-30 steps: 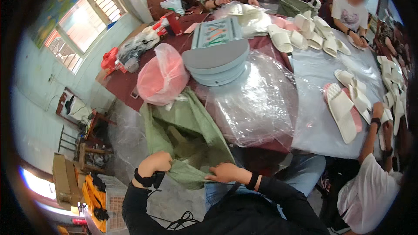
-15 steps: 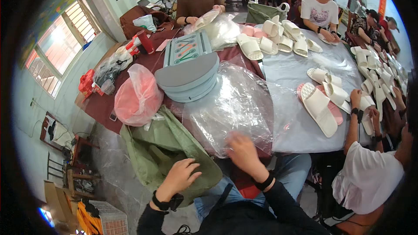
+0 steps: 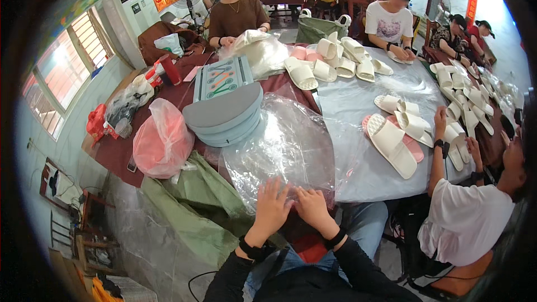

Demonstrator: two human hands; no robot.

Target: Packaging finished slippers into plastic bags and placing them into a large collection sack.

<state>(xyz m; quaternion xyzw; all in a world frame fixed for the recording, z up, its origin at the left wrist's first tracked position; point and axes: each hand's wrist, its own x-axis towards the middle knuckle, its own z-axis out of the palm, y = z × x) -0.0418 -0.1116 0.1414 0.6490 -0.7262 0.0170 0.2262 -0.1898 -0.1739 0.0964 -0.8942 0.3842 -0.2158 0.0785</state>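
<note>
My left hand (image 3: 272,204) and my right hand (image 3: 311,208) rest side by side on the near edge of a heap of clear plastic bags (image 3: 282,145) at the table's front. The fingers of both are spread flat on the plastic and neither grips anything. A green sack (image 3: 196,201) hangs over the table edge just left of my left hand. Behind the plastic lies a stack of grey-blue half-round foam pieces (image 3: 224,114).
A pink bag (image 3: 162,140) sits left of the stack. White and pink slippers (image 3: 394,137) lie across the grey table cover (image 3: 358,173). A person in a white shirt (image 3: 464,218) works at my right. Other people sit at the far side.
Both hands rose from the green sack below the table edge and came together on the clear plastic. The view tilted upward over the table.
</note>
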